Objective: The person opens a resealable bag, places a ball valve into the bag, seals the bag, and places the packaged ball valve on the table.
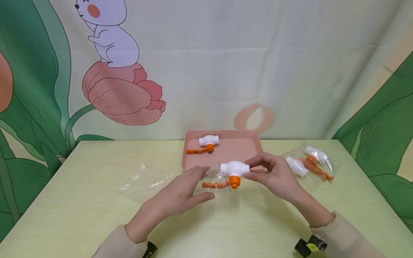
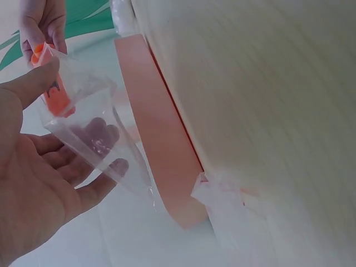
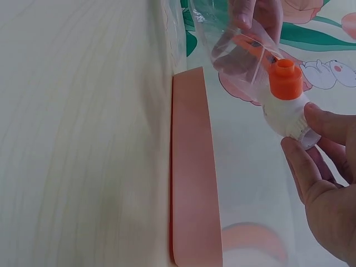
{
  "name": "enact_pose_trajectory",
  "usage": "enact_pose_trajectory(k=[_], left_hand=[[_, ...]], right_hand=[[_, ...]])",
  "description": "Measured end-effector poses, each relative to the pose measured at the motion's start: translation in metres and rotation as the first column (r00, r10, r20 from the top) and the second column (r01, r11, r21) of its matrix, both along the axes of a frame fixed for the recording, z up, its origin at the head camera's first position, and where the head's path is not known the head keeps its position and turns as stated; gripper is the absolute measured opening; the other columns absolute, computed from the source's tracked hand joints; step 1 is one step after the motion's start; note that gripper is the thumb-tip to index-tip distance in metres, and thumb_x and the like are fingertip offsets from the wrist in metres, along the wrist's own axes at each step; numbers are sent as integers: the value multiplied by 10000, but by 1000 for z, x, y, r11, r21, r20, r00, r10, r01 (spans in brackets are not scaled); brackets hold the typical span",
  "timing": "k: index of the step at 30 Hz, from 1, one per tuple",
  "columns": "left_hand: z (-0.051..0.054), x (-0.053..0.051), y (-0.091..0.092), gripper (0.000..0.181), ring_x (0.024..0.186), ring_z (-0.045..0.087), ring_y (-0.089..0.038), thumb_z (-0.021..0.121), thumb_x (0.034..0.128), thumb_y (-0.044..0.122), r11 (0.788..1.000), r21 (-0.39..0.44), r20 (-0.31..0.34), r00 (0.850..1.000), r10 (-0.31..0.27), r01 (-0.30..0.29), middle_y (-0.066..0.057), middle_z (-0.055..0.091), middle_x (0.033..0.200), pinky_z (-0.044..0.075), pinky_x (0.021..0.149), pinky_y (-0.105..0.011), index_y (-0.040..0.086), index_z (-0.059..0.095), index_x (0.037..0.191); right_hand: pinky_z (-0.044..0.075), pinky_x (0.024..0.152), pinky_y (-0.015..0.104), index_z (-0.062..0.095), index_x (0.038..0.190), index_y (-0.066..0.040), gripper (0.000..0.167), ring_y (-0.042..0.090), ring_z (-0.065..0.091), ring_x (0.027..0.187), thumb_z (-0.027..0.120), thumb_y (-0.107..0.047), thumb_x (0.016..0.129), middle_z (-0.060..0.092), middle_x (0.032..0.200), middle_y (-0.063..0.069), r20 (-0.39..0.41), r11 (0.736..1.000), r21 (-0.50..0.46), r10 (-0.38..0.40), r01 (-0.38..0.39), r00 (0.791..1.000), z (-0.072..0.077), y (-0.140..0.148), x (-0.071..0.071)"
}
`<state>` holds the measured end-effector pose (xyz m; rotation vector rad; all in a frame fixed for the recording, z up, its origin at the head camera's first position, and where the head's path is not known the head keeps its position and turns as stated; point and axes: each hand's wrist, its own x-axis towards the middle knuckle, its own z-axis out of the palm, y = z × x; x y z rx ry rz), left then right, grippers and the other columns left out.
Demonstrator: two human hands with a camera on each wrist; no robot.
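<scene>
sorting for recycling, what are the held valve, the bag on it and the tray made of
Valve: probably rigid plastic; smooth, soft sheen, ribbed ends, solid white and orange.
Bag: thin, glossy plastic film; clear, creased, glinting.
Tray: matte pink, likely plastic, from even colour and rounded corners, though coated metal is possible.

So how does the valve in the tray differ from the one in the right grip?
The tray valve lies in the pink tray; the held valve is pinched in the right grip. The tray valve is unbagged; the held valve's orange lever is inside a clear bag. Both have white bodies and orange levers.
</scene>
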<state>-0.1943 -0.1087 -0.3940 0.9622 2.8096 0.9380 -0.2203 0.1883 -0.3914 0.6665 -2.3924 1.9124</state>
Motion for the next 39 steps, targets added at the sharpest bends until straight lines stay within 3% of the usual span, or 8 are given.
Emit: enact_pose_trajectory(k=[10, 29, 35, 39], left_hand=[[-3, 1, 9, 685, 1118, 610, -173, 788, 925, 372, 999, 34, -42, 999, 1, 0, -21, 617, 1253, 522, 961, -367, 65, 491, 1460], [-3, 0, 13, 638, 1109, 614, -147, 838, 890, 253, 986, 141, -145, 987, -67, 88, 13, 627, 1207, 529, 937, -343, 59, 523, 1410], [-3, -1, 15, 646, 1108, 613, -135, 853, 874, 265, 987, 142, -131, 989, -62, 80, 16, 633, 1210, 523, 951, -333, 63, 537, 1399], [-3, -1, 16, 633, 1148, 609, -143, 849, 878, 267, 986, 146, -121, 990, -69, 87, 24, 624, 1232, 509, 984, -335, 66, 540, 1392]], right_hand=[[590, 855, 372, 706, 1022, 0, 221, 268, 675, 958, 834, 1, 842, 668, 1065, 156, -10, 999, 22, 31, -31, 999, 1, -3, 4], [606, 792, 400, 702, 1010, 12, 204, 305, 738, 939, 816, 41, 844, 660, 1083, 181, 21, 996, 8, 87, -87, 996, 5, -10, 6], [608, 786, 394, 717, 1001, 6, 187, 274, 737, 941, 820, 28, 846, 667, 1059, 173, 6, 995, 4, 99, -99, 995, 5, -12, 7], [609, 778, 393, 721, 996, 6, 185, 329, 730, 949, 823, 26, 844, 674, 1051, 166, 2, 995, 1, 102, -102, 995, 4, -14, 7]])
